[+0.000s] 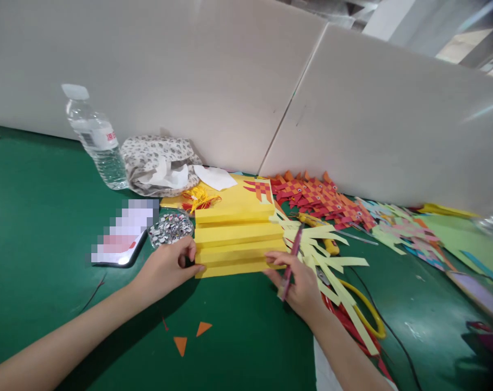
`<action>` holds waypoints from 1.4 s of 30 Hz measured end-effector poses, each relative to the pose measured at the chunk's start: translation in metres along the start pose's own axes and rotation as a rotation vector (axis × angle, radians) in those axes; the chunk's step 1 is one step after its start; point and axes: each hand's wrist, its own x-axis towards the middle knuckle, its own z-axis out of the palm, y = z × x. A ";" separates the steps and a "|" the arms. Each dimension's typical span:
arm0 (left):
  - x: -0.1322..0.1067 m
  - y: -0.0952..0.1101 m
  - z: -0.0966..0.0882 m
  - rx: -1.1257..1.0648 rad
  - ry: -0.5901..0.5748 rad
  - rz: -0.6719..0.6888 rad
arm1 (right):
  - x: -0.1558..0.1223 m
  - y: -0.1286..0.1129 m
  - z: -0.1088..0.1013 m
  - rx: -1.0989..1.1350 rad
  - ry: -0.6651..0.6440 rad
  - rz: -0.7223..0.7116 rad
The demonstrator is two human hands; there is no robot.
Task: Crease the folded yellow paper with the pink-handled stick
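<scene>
A yellow paper sheet (236, 239), folded into accordion pleats, lies on the green table (46, 217). My left hand (168, 267) pinches the near-left corner of the folds. My right hand (297, 282) presses its fingertips on the near-right edge of the paper and also holds a thin dark red pen-like stick (292, 259) between its fingers. Pale yellow paper strips (331, 255) fan out just right of the right hand.
A water bottle (96, 138) and a patterned cloth bag (158, 163) stand at the back. A phone (122, 236) and a dish of googly eyes (170, 227) lie left. Woven red-orange paper fish (323, 198), yellow-handled scissors (362, 309), coloured paper scraps and white partition boards (372, 119) are right.
</scene>
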 end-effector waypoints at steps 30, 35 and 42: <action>0.001 -0.006 0.004 -0.135 -0.056 0.141 | 0.028 -0.067 0.052 0.897 -0.038 0.717; 0.001 -0.005 0.004 -0.138 -0.060 0.134 | 0.032 -0.069 0.051 0.887 -0.082 0.735; 0.002 -0.006 0.002 -0.108 -0.090 0.135 | 0.035 -0.069 0.052 0.855 -0.090 0.728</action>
